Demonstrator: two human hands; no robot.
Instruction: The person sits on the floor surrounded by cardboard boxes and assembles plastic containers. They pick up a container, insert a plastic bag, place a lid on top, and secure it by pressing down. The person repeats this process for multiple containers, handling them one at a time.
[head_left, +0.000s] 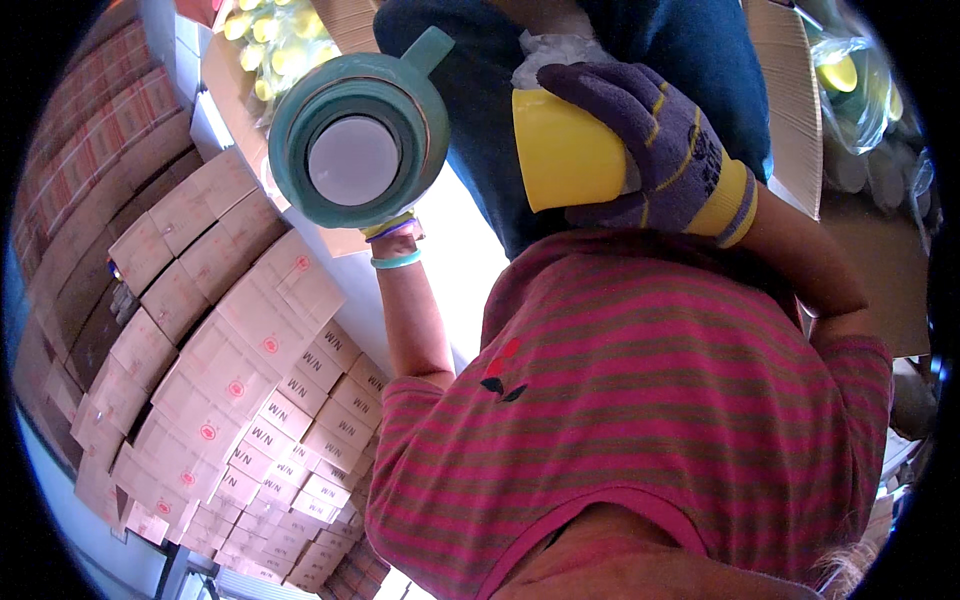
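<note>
A teal vacuum flask (pixel 285 160) with a side handle stands mouth toward me at the upper left, a round white stopper (pixel 353 162) in its neck. My left hand (pixel 392 225) supports it from the near side; only the glove's yellow and purple cuff shows, and the fingers are hidden behind the flask. At the upper middle, my right hand (pixel 665 150), in a purple and yellow knit glove, is closed round a yellow cup (pixel 565 150), which lies tilted on its side. Crumpled clear plastic (pixel 558 52) shows just beyond the cup, partly covered by the gloved fingers.
Stacked cartons (pixel 240 330) fill the left side. An open cardboard box (pixel 228 85) at the upper left has several yellow-topped items in clear plastic. Another open box (pixel 788 90) stands at the right, near plastic-wrapped yellow pieces (pixel 838 74). A bright white surface (pixel 465 240) lies between my arms.
</note>
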